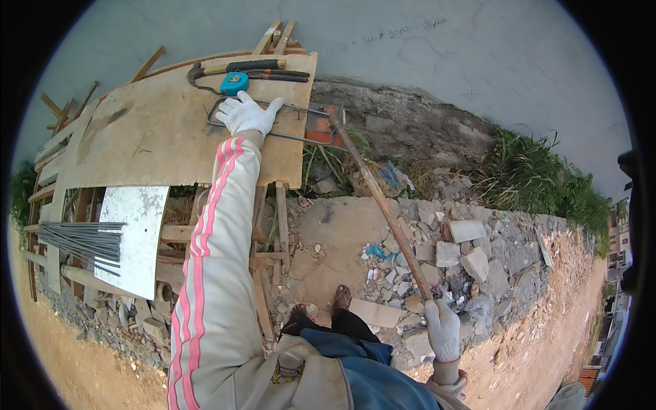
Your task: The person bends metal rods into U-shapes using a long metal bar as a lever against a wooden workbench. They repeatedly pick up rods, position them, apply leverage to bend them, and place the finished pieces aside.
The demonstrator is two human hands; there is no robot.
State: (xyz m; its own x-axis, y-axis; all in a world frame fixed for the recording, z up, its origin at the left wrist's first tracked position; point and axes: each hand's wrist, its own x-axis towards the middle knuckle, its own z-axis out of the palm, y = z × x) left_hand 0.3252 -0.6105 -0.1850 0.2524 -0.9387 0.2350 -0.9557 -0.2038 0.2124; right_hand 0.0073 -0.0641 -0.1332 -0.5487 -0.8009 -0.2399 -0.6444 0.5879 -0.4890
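Observation:
My left hand (249, 115), in a white knit glove, rests with fingers spread over a bent steel rod frame (211, 113) on a plywood board (150, 140). An orange metal block (319, 130) sits at the board’s right edge, with the rod beside it. My right hand (441, 328), also gloved, grips a long rusty metal bar (379, 205) reaching up diagonally to that block. Beyond my left hand lie a teal tape measure (234, 83), a hammer (244, 65) and dark long-handled tools (285, 77).
Straight steel rods (78, 236) lie on a white sheet (137, 273) at left, over timber. A grey wall (444, 55) runs behind the board, with plants (526, 171) at its foot. Broken concrete rubble (471, 266) covers ground at right. My sandalled feet (342, 297) show below.

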